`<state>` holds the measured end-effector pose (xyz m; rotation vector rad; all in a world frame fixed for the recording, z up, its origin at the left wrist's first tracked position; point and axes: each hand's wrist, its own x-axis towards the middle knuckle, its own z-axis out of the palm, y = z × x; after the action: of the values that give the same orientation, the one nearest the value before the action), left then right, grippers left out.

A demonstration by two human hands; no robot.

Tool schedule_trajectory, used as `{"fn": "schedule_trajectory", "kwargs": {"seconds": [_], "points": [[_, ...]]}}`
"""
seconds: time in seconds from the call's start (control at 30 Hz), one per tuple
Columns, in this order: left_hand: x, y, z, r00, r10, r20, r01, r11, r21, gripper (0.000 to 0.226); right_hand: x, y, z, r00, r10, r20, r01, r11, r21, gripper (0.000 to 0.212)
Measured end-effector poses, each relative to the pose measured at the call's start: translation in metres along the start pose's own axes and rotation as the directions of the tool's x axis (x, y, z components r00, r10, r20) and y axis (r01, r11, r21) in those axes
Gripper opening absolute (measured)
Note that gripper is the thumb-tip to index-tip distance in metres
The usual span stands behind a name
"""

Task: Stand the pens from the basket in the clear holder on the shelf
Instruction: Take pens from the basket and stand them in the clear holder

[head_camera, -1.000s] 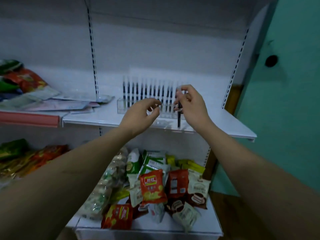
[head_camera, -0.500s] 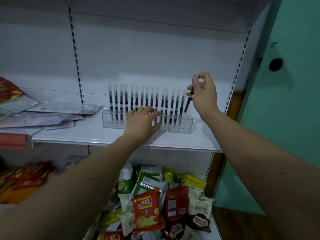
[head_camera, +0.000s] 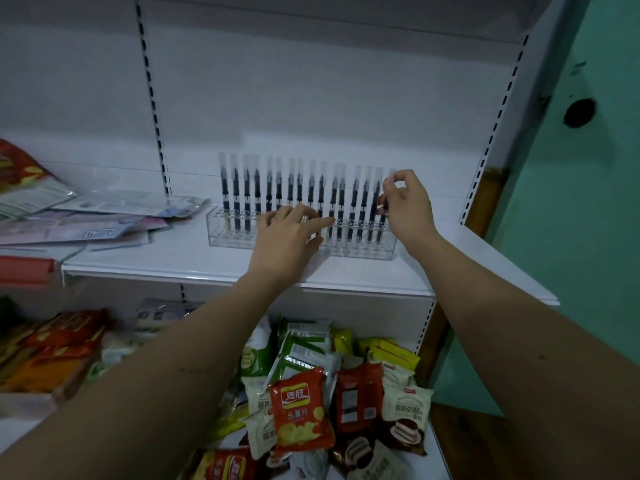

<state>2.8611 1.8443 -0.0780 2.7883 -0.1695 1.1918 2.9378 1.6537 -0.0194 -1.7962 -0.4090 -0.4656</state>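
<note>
A long clear holder (head_camera: 227, 233) stands on the white shelf (head_camera: 180, 263), filled with several upright black pens (head_camera: 236, 199) that have clear caps. My right hand (head_camera: 408, 209) pinches one black pen (head_camera: 385, 206) by its top and holds it upright at the holder's right end, its lower tip down among the holes. My left hand (head_camera: 289, 237) rests with straight fingers on the holder's front and top near the middle. The basket is out of view.
Flat packets (head_camera: 104, 220) lie on the shelf left of the holder. Snack bags (head_camera: 301, 410) are piled on the lower shelf. A red shelf edge (head_camera: 26, 270) shows at the left. A green wall (head_camera: 581, 220) stands to the right.
My right hand has brought the pen down from a tilted hold above the holder's right end to upright in the row. My left hand stays on the holder.
</note>
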Motion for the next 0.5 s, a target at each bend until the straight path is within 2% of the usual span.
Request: {"fn": "schedule_trajectory", "kwargs": {"seconds": [0.17, 0.27, 0.4, 0.5], "points": [[0.000, 0.000, 0.001, 1.000, -0.003, -0.001, 0.003, 1.000, 0.001, 0.035, -0.002, -0.002, -0.004, 0.999, 0.038, 0.012, -0.038, 0.999, -0.033, 0.018], [-0.001, 0.001, 0.001, 1.000, -0.007, -0.010, 0.007, 1.000, -0.013, 0.035, -0.008, 0.003, -0.008, 0.991, 0.100, 0.089, -0.086, 0.985, -0.147, 0.017], [-0.001, 0.006, -0.003, 0.997, -0.064, -0.031, 0.061, 0.994, -0.087, 0.037, -0.038, 0.001, -0.011, 0.983, 0.153, 0.097, -0.126, 0.963, -0.237, 0.049], [-0.009, 0.009, -0.010, 0.991, -0.115, -0.075, 0.100, 0.980, -0.174, 0.039, -0.068, -0.007, -0.015, 0.990, 0.133, 0.056, -0.110, 0.948, -0.299, 0.056]]}}
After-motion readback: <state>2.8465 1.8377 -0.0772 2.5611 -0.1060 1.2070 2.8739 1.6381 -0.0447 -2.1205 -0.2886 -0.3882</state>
